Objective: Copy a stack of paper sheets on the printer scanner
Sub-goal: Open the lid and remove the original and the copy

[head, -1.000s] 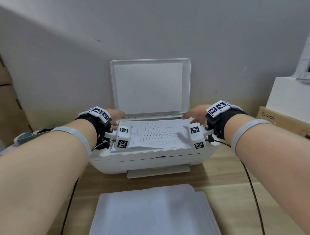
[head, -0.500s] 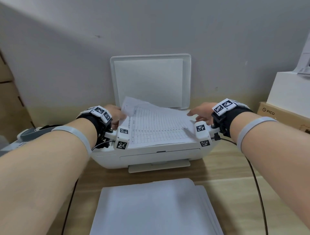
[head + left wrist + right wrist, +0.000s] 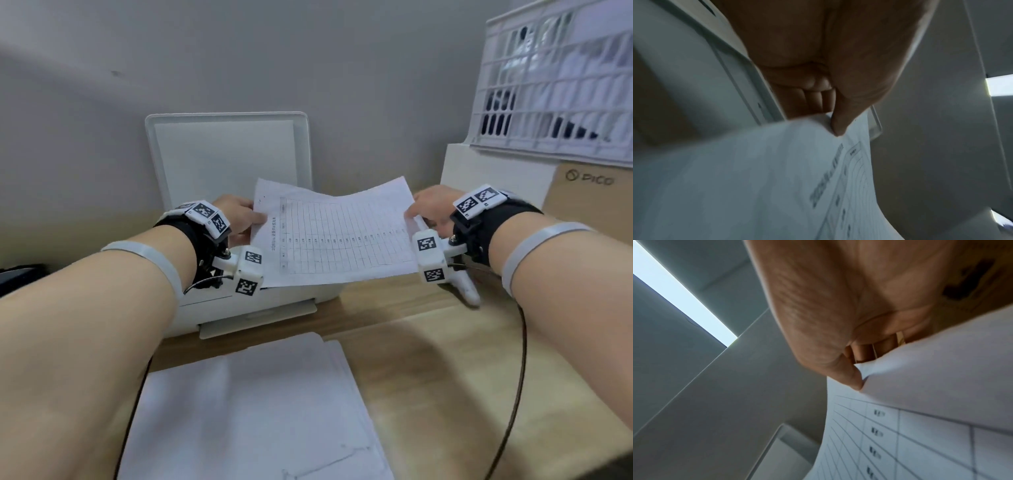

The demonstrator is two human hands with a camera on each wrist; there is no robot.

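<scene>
A printed sheet with a table grid point(image 3: 337, 234) hangs in the air above the white printer point(image 3: 246, 305), whose scanner lid point(image 3: 227, 156) stands raised against the wall. My left hand point(image 3: 239, 219) pinches the sheet's left edge between thumb and fingers; the left wrist view shows the thumb point(image 3: 840, 120) pressed on the sheet point(image 3: 777, 178). At the right edge my right hand point(image 3: 428, 210) pinches the sheet, thumb point(image 3: 846, 374) on top of the paper point(image 3: 920, 402). A stack of white sheets point(image 3: 253, 407) lies on the wooden desk in front of the printer.
The printer's output tray point(image 3: 260, 317) juts toward the stack. A white box point(image 3: 493, 178) and a cardboard box marked PICO point(image 3: 589, 198) stand at the right, a white crate point(image 3: 558, 78) on top. A dark object point(image 3: 17, 277) sits far left. Cables trail from both wrists.
The sheet that lay on the scanner glass has been lifted off by both hands and carried up and to the right. The head view has swung right.
</scene>
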